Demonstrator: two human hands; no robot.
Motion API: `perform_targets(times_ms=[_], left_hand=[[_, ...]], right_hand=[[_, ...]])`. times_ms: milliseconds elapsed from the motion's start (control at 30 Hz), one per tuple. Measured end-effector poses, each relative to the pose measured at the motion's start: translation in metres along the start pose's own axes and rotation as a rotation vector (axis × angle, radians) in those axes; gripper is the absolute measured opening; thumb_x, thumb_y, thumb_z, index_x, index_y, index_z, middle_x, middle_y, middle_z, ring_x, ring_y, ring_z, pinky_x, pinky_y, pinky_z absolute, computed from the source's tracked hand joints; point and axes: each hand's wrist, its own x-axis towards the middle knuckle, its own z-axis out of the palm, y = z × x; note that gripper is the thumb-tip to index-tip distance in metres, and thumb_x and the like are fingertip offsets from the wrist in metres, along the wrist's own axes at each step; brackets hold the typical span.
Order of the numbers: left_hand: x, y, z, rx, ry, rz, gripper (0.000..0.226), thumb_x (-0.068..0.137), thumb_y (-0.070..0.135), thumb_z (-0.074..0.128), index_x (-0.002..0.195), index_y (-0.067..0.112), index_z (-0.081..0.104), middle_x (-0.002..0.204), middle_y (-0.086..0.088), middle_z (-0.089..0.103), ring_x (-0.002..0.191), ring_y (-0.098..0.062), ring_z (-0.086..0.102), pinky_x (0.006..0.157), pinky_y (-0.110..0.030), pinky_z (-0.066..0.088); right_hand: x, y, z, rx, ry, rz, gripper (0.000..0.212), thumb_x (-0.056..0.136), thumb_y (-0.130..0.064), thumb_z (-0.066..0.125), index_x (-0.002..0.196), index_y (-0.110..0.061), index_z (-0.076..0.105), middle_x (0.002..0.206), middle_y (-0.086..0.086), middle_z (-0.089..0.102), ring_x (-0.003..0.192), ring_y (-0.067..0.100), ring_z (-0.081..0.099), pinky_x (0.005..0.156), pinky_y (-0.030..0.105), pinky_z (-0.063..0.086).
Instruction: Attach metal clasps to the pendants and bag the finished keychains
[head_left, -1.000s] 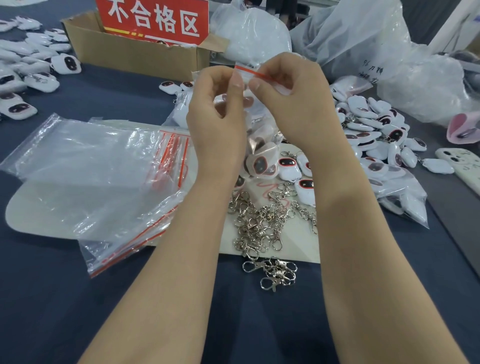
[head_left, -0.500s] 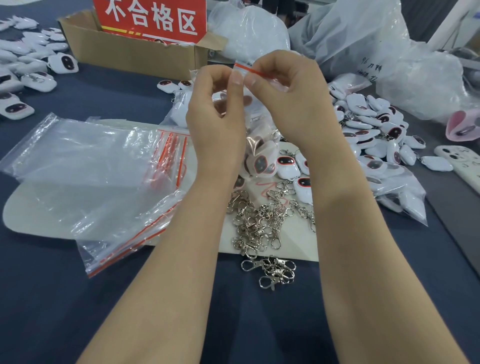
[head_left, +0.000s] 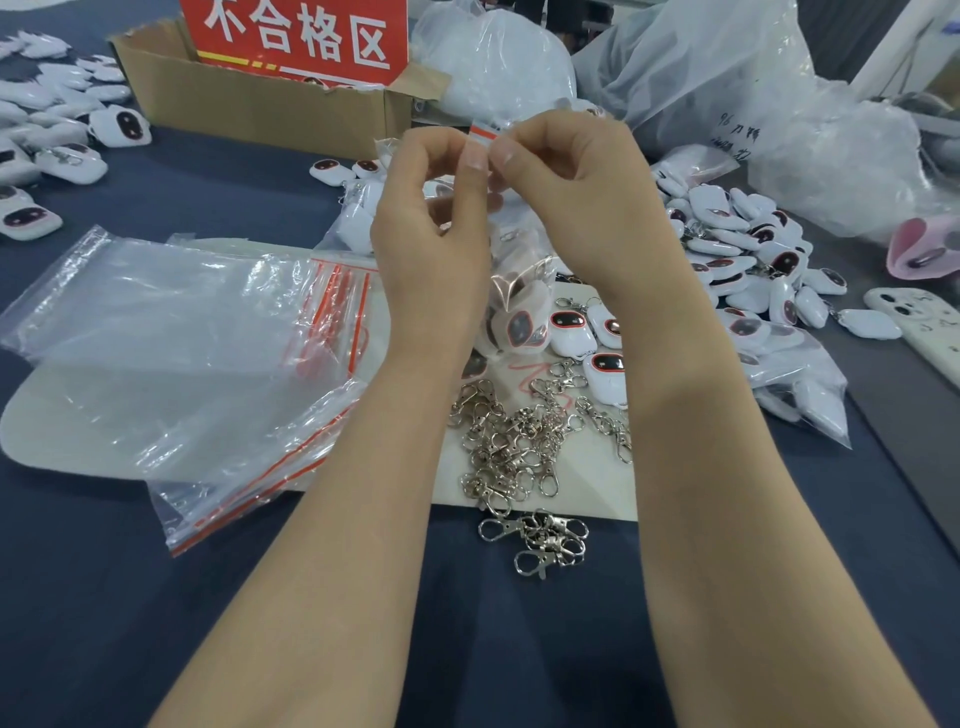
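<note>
Red-edged bag (head_left: 519, 288) pinched by left hand (head_left: 426, 228) and right hand (head_left: 582, 208) above clasps (head_left: 519, 441).

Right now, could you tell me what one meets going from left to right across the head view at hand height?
Loose pendants → zip bags → left hand → small bag, pinched by both hands → right hand → pendant pile → phone.

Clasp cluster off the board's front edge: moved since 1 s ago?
No. The clasp cluster still lies just below the white board's front edge, unchanged.
</note>
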Motion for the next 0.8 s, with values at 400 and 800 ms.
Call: perform_targets(times_ms=[400, 800], left_hand=[[-0.0009, -0.0008, 0.0012, 0.100, -0.032, 0.057, 0.016, 0.098, 0.013, 0.048, 0.082, 0.015, 0.047, 0.074, 0.015, 0.054, 0.073, -0.021, 0.060, 0.064, -0.025, 0.044], [0.0002, 0.0025, 0.0000, 0.071, -0.030, 0.074, 0.009, 0.097, 0.009, 0.049, 0.092, 0.007, 0.055, 0.081, 0.007, 0.055, 0.077, -0.015, 0.056, 0.071, -0.036, 0.052]], right_hand=[[0.0009, 0.0012, -0.0039, -0.005, 0.033, 0.028, 0.016, 0.092, -0.020, 0.060, 0.087, -0.008, 0.070, 0.079, 0.001, 0.070, 0.073, 0.005, 0.058, 0.075, 0.020, 0.047], [-0.0001, -0.0011, -0.0055, -0.100, 0.006, -0.018, 0.011, 0.091, -0.019, 0.063, 0.089, -0.009, 0.066, 0.084, 0.002, 0.068, 0.079, 0.007, 0.060, 0.078, 0.022, 0.048]])
